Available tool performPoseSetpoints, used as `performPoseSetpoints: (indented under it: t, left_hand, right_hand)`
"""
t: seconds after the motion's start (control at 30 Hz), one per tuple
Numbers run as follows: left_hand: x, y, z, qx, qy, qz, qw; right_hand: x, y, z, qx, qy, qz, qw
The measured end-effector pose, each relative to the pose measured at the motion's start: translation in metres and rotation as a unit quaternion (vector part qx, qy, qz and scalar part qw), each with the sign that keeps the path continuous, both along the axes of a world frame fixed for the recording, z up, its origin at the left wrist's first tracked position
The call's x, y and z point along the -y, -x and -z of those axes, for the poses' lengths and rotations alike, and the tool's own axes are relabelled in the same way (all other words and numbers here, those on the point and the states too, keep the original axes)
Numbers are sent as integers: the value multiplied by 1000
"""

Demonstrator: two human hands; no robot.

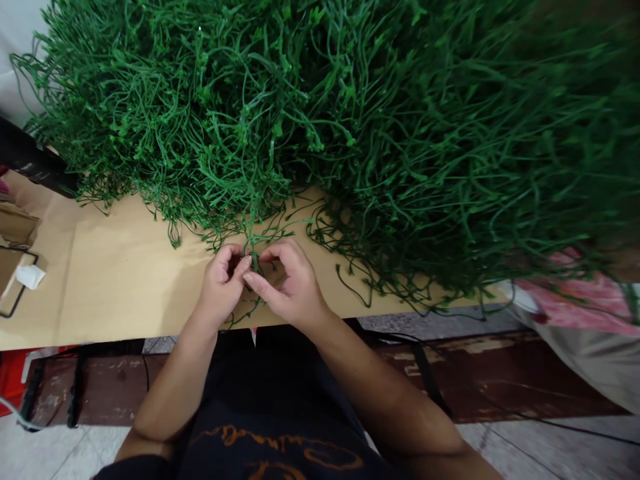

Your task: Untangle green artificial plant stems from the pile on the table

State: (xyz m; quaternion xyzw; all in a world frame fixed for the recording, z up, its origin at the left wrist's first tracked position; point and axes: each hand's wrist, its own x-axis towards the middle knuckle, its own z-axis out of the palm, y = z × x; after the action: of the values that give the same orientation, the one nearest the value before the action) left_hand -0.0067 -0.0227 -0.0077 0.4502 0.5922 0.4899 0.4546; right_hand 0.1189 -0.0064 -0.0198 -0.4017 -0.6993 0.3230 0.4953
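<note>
My left hand [225, 277] and my right hand [287, 280] meet near the table's front edge, both closed in a pinch on a green plastic stem [253, 230]. Thin leafy strands of the stem rise from between my fingers toward the pile, and a few darker ends hang below. My fingertips hide the part being pinched. Right behind my hands a large heap of green artificial plant stems [240, 113] covers the back of the table, with tangled strands reaching down close to my fingers.
Tan sheeting covers the table [125, 267]. A black cylindrical object [35, 160] lies at the left, above a white scrap [30, 276] on a black-framed item. A brown bench [480, 373] runs below the table edge. Pink patterned cloth [585, 293] shows at the right.
</note>
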Motion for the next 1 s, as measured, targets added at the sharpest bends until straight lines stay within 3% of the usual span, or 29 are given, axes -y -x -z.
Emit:
performPoseSetpoints:
  t: [0.2, 0.33, 0.47, 0.6, 0.77, 1.0]
  left_hand:
    - [1, 3, 2, -16, -39, 65, 997]
    - [2, 5, 3, -14, -39, 62, 997]
    - [1, 5, 5, 13, -29, 34, 999]
    - [1, 4, 3, 16, -22, 46, 999]
    - [3, 3, 3, 4, -42, 40, 998]
    - [4, 3, 5, -9, -50, 60, 997]
  right_hand:
    - [-7, -3, 1, -30, 62, -69, 995]
    - [-11, -10, 3, -11, 57, -106, 993]
    - [-16, -19, -1, 33, 36, -118, 992]
    - [-18, -24, -5, 40, 29, -120, 992]
    - [-19, -20, -6, 41, 44, -152, 987]
    - [-13, -10, -4, 30, 73, -126, 989]
